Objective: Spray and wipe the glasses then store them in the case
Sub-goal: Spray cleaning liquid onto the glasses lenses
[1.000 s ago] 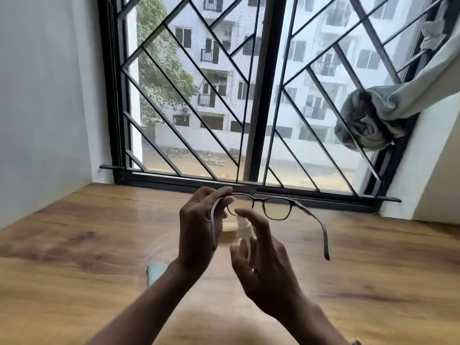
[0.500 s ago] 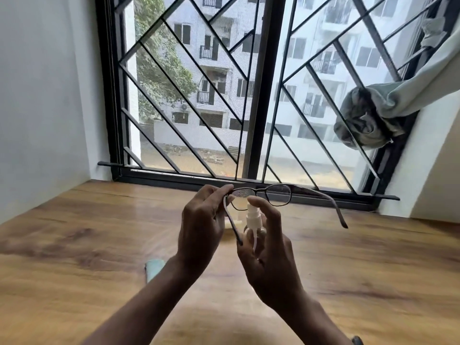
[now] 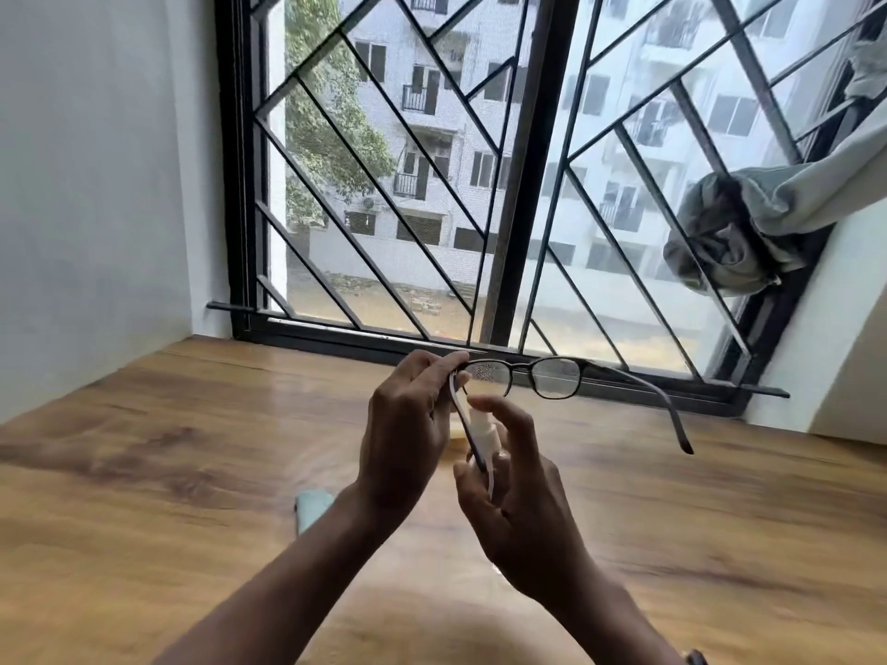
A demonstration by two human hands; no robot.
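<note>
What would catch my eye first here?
A pair of glasses held up mid-frame over a wooden table, the left hand pinching one corner. Just below, the right hand grips a small white spray bottle, and one lens is speckled with droplets. Behind stands a big window with black slanted bars.

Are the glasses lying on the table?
No, the left hand pinches the glasses at one corner, holding them up above the table.

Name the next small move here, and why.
Probably shift the spray bottle, held in the right hand, toward the other lens and press once. Droplets speckle the wet lens beside the left hand, which pinches the glasses at that corner, while the other lens shows no distinct droplets.
</note>
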